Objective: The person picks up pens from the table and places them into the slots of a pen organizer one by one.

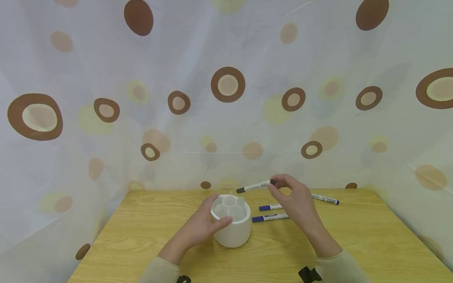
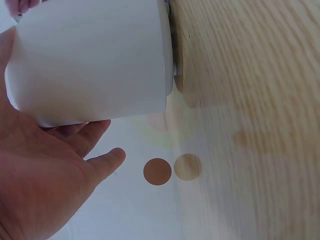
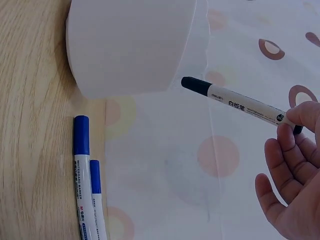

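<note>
A round white pen holder (image 1: pixel 232 232) with clear dividers inside stands on the wooden table. My left hand (image 1: pixel 200 225) grips its rim from the left, thumb over the near edge and fingers round the far side. In the left wrist view the white wall of the holder (image 2: pixel 95 65) fills the space beside the hand (image 2: pixel 50 165). My right hand (image 1: pixel 296 199) pinches a black-capped whiteboard marker (image 1: pixel 255 186) by its back end. The marker is nearly level above the table, its cap close to the holder's upper right. In the right wrist view the marker (image 3: pixel 245 104) is apart from the holder.
Two blue-capped whiteboard markers (image 1: pixel 270 217) (image 3: pixel 82 175) lie on the table right of the holder, partly behind my right hand. Another marker's blue end (image 1: pixel 327 199) shows farther right. A patterned curtain (image 1: pixel 226 129) borders the table (image 1: pixel 141 236) at the back and sides.
</note>
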The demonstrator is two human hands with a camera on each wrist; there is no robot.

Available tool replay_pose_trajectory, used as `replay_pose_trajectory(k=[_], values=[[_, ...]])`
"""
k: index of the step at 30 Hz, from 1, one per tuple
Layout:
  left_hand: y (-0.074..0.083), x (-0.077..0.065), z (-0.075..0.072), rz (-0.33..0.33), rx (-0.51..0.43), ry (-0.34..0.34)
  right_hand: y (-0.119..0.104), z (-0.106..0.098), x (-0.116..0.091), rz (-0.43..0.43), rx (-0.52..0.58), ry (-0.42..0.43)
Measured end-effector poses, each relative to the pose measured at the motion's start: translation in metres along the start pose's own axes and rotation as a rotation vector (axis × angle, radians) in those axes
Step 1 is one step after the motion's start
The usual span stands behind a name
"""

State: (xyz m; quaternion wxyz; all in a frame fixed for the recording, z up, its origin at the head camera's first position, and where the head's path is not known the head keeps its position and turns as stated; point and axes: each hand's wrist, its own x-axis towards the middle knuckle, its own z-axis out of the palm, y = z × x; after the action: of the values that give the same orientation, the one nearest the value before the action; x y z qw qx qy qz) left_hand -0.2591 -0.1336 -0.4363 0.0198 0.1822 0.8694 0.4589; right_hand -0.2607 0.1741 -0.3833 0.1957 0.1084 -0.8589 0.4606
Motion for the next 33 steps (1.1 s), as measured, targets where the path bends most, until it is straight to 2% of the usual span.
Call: replay_pose_trajectory(k=[13,20,27,33], values=[[0.0,0.002,-0.002,-0.003,0.025,-0.002,-0.016,0.005,-0.002,-0.006,0.022,-0.022],[-0.001,0.002,-0.002,0.018,-0.002,0.006,-0.02,0.012,-0.001,0.001,0.041,-0.026],[-0.001,0.002,-0.001,0.022,-0.011,-0.005,-0.027,0.02,0.005,-0.041,0.043,-0.022],[-0.003,0.002,0.0,0.017,-0.016,-0.006,-0.032,0.025,0.013,-0.028,0.015,-0.064]])
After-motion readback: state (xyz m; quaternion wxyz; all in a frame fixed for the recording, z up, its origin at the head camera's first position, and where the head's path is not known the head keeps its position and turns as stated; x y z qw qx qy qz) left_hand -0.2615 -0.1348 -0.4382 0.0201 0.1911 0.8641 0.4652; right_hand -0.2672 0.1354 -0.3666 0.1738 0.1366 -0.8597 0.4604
